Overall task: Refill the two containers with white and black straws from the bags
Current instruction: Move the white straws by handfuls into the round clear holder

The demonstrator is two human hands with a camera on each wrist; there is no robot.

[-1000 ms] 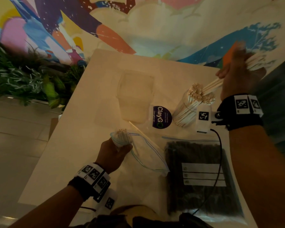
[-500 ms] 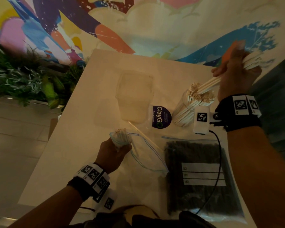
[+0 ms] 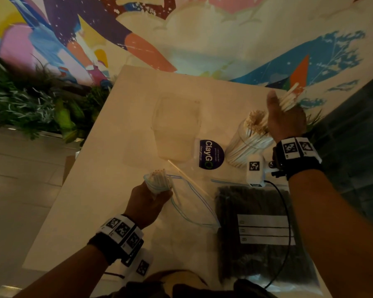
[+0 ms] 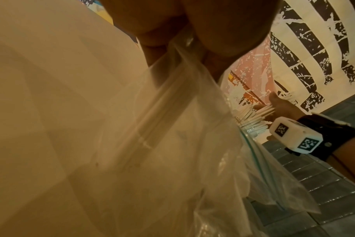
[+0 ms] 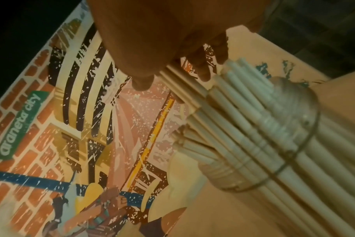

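Presently the right hand point(image 3: 285, 121) is gripping a small bundle of white straws point(image 3: 290, 97), its fingers point(image 5: 205, 64) curled round the shafts with the thumb raised. The bundle's long axis is slanting down and toward the person's left, its lower ends entering the mouth of the clear jar point(image 3: 246, 145) directly below the hand. That jar is already holding a dense stand of white straws, all leaning the same way, so the held bundle appears roughly in line with them; judged from this, a push along that axis should seat it. The left hand point(image 3: 146, 203) is clutching the neck of the clear bag point(image 3: 194, 203), more white straw ends showing above its fist. It is lying well apart from the jar, nearer the person. The bag of black straws point(image 3: 261, 237) is lying flat beneath the right forearm, untouched. No second container can be made out with certainty.
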